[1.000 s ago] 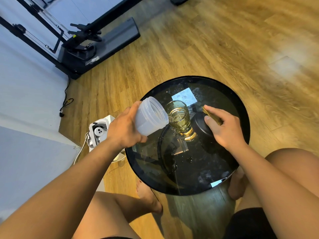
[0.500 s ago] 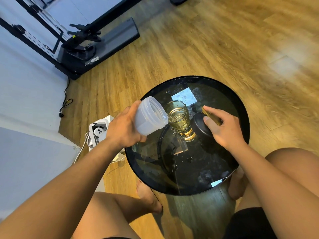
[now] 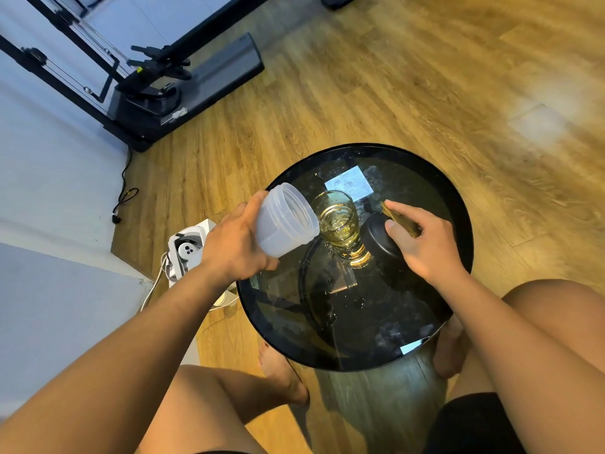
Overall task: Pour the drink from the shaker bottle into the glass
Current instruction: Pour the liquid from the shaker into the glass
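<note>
My left hand [image 3: 235,244] grips a translucent, lidless shaker bottle [image 3: 281,224] and holds it tilted, its open mouth beside the rim of the glass [image 3: 339,224]. The bottle looks almost empty. The clear glass stands upright on the round black glass table [image 3: 458,208] and holds yellow drink in its lower half. Right of the glass, my right hand [image 3: 425,244] grips the shaker's black lid [image 3: 379,234], which has a gold flap, low over the tabletop.
Water drops and light reflections spot the tabletop. A white device [image 3: 186,253] with cords sits on the wooden floor left of the table. A black exercise machine [image 3: 183,83] stands by the wall at the upper left. My bare knees and feet flank the table's near edge.
</note>
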`<state>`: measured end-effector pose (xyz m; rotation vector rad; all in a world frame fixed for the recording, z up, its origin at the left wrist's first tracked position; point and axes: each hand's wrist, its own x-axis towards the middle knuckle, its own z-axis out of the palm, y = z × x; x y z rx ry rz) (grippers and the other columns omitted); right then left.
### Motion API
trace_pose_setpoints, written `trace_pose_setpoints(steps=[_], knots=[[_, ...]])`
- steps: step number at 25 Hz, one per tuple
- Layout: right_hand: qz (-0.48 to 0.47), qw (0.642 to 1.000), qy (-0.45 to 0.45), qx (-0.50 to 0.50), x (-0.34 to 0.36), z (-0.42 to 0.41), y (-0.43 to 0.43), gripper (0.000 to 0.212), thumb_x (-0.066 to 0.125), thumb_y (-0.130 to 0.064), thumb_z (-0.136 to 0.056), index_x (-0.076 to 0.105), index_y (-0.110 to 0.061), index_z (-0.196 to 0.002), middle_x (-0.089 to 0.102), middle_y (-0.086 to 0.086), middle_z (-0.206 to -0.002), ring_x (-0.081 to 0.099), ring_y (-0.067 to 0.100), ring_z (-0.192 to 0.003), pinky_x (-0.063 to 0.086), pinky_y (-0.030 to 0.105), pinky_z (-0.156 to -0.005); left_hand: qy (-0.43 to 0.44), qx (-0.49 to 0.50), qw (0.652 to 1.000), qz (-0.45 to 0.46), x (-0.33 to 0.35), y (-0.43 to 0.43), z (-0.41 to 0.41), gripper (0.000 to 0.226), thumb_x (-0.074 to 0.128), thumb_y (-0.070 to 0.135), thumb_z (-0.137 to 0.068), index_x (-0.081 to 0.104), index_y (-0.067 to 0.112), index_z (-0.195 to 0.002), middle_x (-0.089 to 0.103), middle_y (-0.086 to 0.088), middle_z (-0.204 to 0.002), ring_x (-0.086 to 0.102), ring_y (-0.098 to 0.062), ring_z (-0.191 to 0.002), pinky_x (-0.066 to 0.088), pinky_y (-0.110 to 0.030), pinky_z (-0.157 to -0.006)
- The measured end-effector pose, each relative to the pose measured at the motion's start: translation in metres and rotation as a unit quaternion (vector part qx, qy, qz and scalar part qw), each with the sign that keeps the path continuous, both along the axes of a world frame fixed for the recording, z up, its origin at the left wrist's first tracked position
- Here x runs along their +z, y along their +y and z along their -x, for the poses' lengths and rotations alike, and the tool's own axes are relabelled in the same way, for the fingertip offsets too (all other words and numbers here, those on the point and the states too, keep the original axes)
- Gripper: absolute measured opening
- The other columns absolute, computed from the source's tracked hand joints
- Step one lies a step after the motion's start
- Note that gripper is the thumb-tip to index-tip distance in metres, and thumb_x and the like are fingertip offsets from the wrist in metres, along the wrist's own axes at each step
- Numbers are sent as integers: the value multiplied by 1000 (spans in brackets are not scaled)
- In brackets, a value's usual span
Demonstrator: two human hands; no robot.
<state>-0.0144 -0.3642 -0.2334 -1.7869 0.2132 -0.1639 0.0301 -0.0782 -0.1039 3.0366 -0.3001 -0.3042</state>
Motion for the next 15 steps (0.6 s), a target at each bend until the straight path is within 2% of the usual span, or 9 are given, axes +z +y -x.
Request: trace_pose_setpoints(steps=[11,15], knots=[[-2,1000,0,-4,0,1,0,30,65,-30,-88,67,-35,-118,63,-11,-119,54,8,-110,44,27,-94,0,0,1000,-2,1,-1,0,121,95,30,-57,23,36,-154,53,0,-133,55,-30,-118,56,-54,-87],[-2,1000,-1,-5,-1,1,0,29,66,-29,-88,67,-37,-117,61,-15,-114,54,5,-108,40,22,-90,3,3,1000,-1,0,-1,0,122,95,29,-58,22,35,-155,53,0,-135,54,-31,-120,56,-55,-89]])
